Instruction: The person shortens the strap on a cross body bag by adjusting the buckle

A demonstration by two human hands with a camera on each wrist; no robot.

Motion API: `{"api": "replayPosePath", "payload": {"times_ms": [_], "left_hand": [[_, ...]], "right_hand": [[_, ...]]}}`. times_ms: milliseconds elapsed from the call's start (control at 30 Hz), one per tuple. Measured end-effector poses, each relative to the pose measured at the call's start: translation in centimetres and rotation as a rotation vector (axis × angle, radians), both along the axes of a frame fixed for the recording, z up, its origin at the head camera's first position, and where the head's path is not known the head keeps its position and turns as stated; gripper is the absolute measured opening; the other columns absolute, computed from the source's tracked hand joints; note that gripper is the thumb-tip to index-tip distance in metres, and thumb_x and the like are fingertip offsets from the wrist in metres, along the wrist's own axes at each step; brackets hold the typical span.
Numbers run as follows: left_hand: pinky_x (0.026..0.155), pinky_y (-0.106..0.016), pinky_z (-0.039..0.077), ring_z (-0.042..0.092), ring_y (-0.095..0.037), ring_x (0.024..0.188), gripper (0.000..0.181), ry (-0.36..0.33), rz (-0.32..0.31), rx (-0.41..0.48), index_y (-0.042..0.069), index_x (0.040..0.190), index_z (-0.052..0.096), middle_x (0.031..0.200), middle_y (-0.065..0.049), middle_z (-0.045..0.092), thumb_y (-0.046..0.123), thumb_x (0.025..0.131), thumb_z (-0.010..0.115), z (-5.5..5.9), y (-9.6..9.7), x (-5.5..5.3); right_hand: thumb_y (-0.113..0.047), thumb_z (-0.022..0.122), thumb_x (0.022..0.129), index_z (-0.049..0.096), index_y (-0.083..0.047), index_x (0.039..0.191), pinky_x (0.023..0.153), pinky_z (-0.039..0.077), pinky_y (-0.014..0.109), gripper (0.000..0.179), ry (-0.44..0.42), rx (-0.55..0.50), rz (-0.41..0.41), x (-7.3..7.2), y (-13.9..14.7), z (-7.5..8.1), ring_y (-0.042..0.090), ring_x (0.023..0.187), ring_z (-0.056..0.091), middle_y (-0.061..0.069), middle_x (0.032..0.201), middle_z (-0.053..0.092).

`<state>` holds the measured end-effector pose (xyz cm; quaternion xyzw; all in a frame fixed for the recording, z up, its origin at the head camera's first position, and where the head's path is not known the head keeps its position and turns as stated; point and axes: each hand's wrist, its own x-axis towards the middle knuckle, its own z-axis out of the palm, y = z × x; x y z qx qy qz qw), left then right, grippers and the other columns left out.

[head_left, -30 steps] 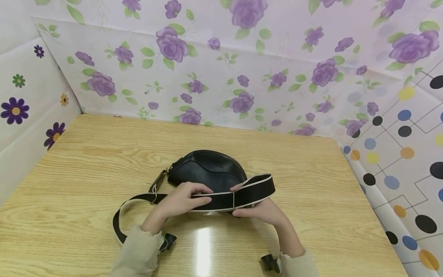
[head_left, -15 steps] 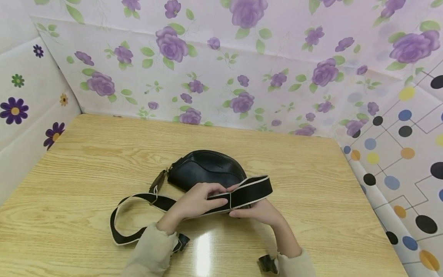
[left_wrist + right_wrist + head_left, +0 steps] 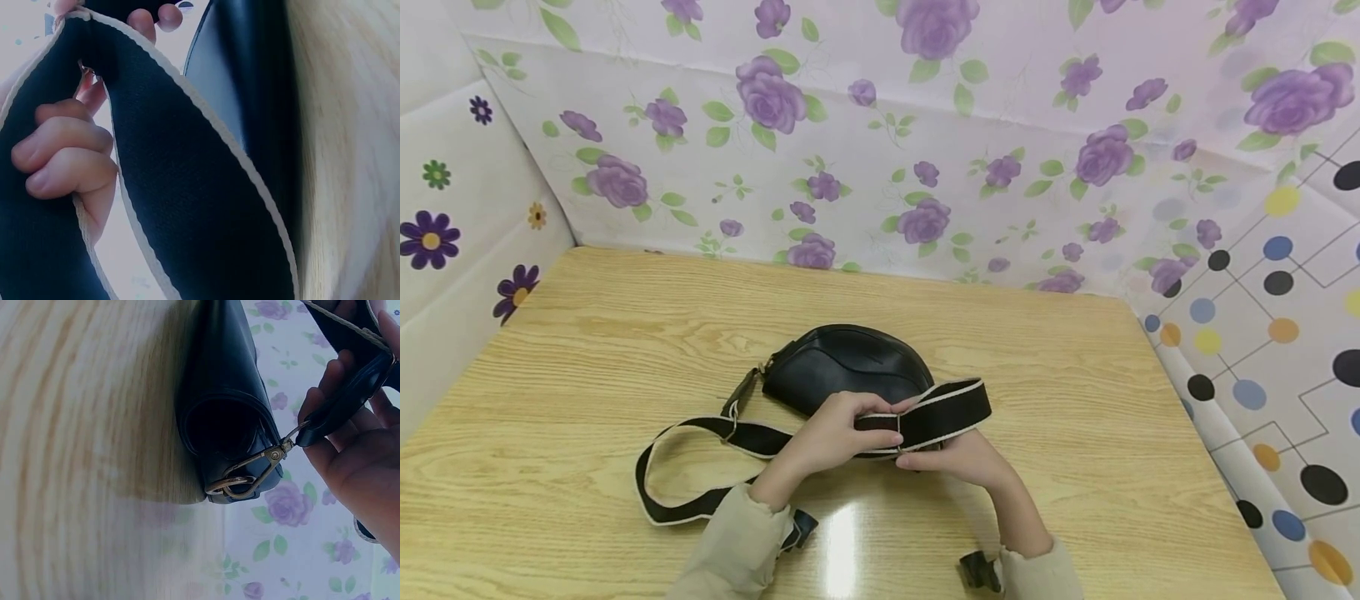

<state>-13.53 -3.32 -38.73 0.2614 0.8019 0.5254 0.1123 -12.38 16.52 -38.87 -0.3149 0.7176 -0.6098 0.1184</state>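
A black leather handbag (image 3: 842,367) with a curved top lies on its wooden table. Its black shoulder strap (image 3: 951,414), edged in white, is raised in front of it and forms a loop at the right. My left hand (image 3: 842,435) pinches the strap just left of a thin metal slider (image 3: 899,432); in the left wrist view, its fingers (image 3: 69,156) curl around the webbing. My right hand (image 3: 966,457) grips the strap at the slider from the right. In the right wrist view, a metal snap hook (image 3: 272,456) joins the strap's leather end tab (image 3: 344,403) to the bag's ring.
The wooden table (image 3: 625,333) stretches around the bag. A flowered covering (image 3: 865,183) rises behind it, with a dotted covering (image 3: 1255,333) at the right. At the left, slack strap (image 3: 643,483) curves over the table. Dark wrist devices (image 3: 977,571) sit by the sleeves.
My left hand has slid right along the strap, up close to the slider. The slack strap at the left has shifted into a wider curve. My right hand has moved only slightly left.
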Motion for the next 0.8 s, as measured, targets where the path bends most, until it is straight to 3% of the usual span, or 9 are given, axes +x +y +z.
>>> {"api": "replayPosePath", "payload": {"times_ms": [133,500,800], "left_hand": [[0.075,-0.026,0.045,0.058,-0.014,0.089,0.028,-0.011,-0.008,0.03,0.002,0.101,0.065,0.097,-0.005,0.064,0.021,0.08,0.068,0.0,-0.1,0.0],[0.076,-0.024,0.045,0.059,-0.012,0.09,0.028,-0.025,-0.038,0.062,0.004,0.103,0.066,0.097,-0.003,0.065,0.02,0.08,0.068,0.0,-0.7,-0.2],[0.074,-0.024,0.046,0.059,-0.013,0.088,0.028,-0.049,-0.071,0.072,0.003,0.103,0.066,0.097,-0.004,0.065,0.02,0.081,0.067,-0.1,-1.4,-0.4]], "right_hand": [[0.014,0.068,0.069,0.05,0.011,0.112,0.075,0.048,0.029,0.047,0.004,0.007,-0.018,0.0,0.0,0.4,0.017,0.09,0.058,0.023,0.108,0.053],[0.006,0.073,0.069,0.053,0.001,0.113,0.073,0.048,0.03,0.049,0.027,0.012,-0.036,-0.5,0.7,-1.1,0.017,0.089,0.057,0.015,0.108,0.055],[0.01,0.073,0.067,0.054,0.003,0.111,0.076,0.046,0.028,0.049,0.017,0.047,-0.044,-0.4,0.6,-0.8,0.015,0.091,0.056,0.014,0.106,0.054]]}}
